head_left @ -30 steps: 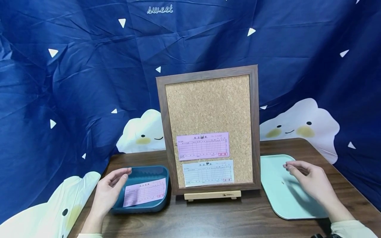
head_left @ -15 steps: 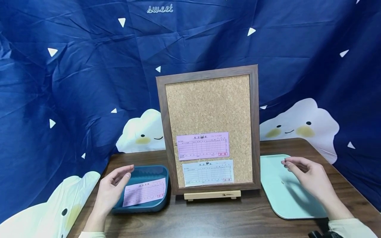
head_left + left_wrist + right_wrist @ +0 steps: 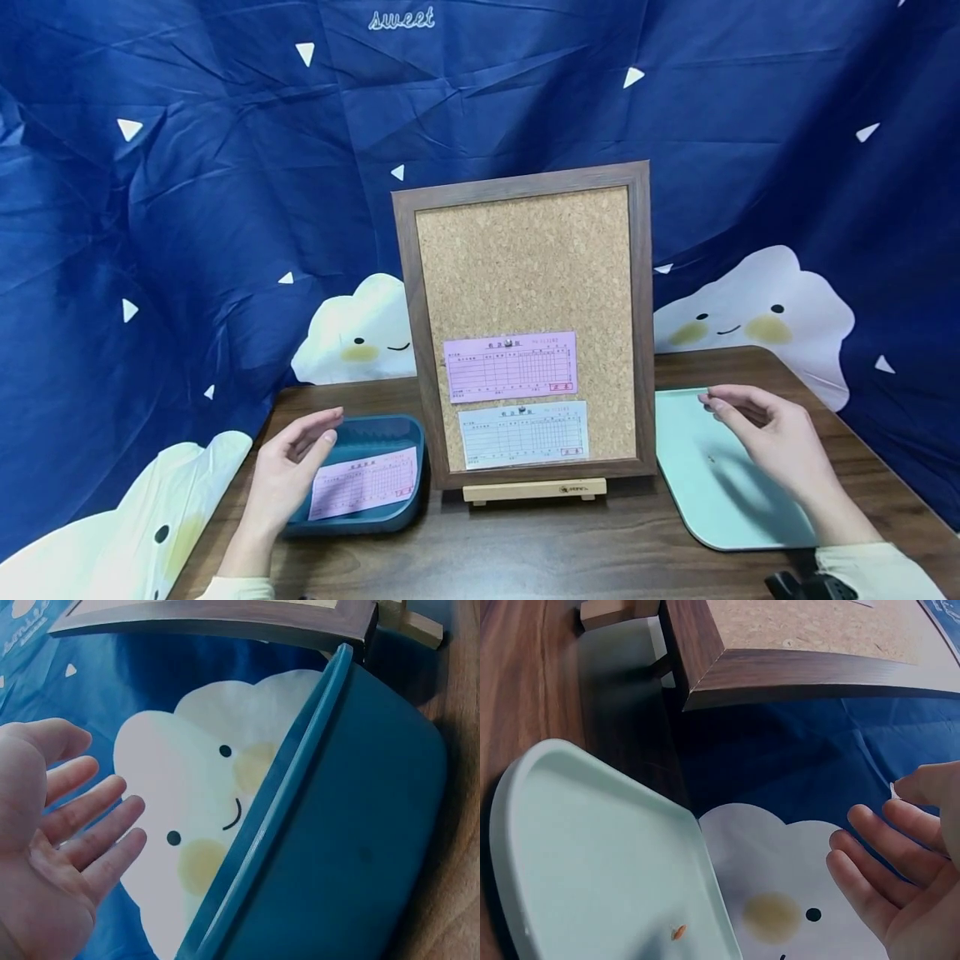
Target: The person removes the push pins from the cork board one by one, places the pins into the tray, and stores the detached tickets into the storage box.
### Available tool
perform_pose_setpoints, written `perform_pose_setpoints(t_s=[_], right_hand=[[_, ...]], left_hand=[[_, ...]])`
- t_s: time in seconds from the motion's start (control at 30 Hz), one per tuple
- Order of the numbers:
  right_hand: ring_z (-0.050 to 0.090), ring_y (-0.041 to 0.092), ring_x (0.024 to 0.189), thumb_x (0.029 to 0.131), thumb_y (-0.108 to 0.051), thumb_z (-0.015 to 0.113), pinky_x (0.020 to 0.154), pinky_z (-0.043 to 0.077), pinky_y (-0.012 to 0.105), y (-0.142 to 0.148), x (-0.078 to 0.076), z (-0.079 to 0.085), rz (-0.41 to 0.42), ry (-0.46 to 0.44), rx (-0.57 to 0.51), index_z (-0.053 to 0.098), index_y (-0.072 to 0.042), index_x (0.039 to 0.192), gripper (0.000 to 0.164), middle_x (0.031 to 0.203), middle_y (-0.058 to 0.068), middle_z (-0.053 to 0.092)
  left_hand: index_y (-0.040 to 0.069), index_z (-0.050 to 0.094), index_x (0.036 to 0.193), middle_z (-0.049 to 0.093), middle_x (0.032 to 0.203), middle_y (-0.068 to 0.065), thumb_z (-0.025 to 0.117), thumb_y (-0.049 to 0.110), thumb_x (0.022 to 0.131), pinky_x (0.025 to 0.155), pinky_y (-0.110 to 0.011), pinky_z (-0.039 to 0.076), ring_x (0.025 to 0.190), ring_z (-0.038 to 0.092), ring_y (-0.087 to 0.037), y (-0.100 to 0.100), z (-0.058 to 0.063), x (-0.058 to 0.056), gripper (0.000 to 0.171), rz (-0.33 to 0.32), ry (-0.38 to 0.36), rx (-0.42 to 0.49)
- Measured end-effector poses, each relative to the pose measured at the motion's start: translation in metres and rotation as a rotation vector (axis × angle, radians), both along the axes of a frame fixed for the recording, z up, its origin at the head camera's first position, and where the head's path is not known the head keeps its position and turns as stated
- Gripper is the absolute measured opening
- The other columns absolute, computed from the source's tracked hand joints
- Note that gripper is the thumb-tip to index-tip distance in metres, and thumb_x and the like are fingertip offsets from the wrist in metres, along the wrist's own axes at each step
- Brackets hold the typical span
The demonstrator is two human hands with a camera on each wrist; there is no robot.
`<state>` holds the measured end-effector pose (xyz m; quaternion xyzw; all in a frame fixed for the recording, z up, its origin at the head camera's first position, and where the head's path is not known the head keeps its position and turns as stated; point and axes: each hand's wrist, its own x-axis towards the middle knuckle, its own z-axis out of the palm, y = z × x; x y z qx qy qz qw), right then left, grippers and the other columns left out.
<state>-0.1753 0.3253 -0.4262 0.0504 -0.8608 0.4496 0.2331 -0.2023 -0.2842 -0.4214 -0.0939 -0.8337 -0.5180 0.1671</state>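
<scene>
My left hand (image 3: 281, 475) hovers over the left side of a dark blue bin (image 3: 375, 523), fingers relaxed. In the left wrist view its palm faces the bin and holds nothing. A pink receipt slip (image 3: 363, 483) lies in the bin. My right hand (image 3: 772, 442) hangs over a mint green tray (image 3: 697, 508), its fingers loosely bent, thumb and forefinger tips close together. One small brass-coloured pin (image 3: 679, 932) lies on the tray. Between the hands stands a framed cork board (image 3: 525, 267), with a pink slip (image 3: 513, 367) and a pale blue slip (image 3: 525, 437) pinned low on it.
A light wooden easel (image 3: 535, 492) supports the board on the dark wood table (image 3: 540, 550). Behind hangs a blue curtain (image 3: 247, 167) with white clouds and triangles. A black device (image 3: 810, 586) sits at the right sleeve.
My left hand has drifted slightly right and up, further over the bin. My right hand has moved a little left and up over the tray. The board, slips and pin have stayed put.
</scene>
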Motion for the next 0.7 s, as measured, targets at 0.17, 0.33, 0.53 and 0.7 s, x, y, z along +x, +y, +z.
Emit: perform_pose_setpoints(t_s=[0.17,0.33,0.53,0.7], right_hand=[[0.066,-0.022,0.094,0.104,-0.006,0.070,0.080,0.051,0.002,-0.004,-0.001,0.002,0.003,0.024,0.003,0.072,0.008,0.123,0.025,0.104,-0.036,0.072],[0.065,-0.022,0.095,0.103,-0.004,0.071,0.081,0.051,0.001,-0.010,-0.001,0.003,0.003,0.061,0.004,0.072,0.008,0.122,0.023,0.104,-0.037,0.071],[0.066,-0.021,0.098,0.102,-0.004,0.072,0.083,0.051,0.001,-0.017,-0.001,0.004,0.010,0.086,-0.002,0.075,0.003,0.121,0.020,0.105,-0.035,0.073],[0.067,-0.020,0.098,0.102,-0.004,0.073,0.083,0.051,0.002,-0.023,-0.001,0.007,0.011,0.091,-0.011,0.075,0.002,0.121,0.021,0.105,-0.034,0.074]], left_hand=[[0.009,0.072,0.137,0.074,0.138,-0.015,0.069,0.018,0.108,0.099,-0.009,0.053,0.121,0.070,0.002,0.004,0.002,-0.002,0.031,-0.023,0.005,-0.001],[0.009,0.071,0.138,0.072,0.139,-0.018,0.068,0.017,0.108,0.100,-0.009,0.052,0.121,0.070,0.003,0.008,0.003,-0.004,0.031,-0.045,0.009,0.000],[0.009,0.071,0.139,0.073,0.141,-0.014,0.067,0.015,0.108,0.101,-0.010,0.052,0.122,0.069,0.003,0.014,0.002,-0.006,0.032,-0.065,0.007,0.022],[0.009,0.070,0.139,0.074,0.138,-0.004,0.068,0.014,0.107,0.101,-0.012,0.053,0.124,0.071,-0.002,0.019,0.002,-0.006,0.032,-0.082,0.012,0.030]])
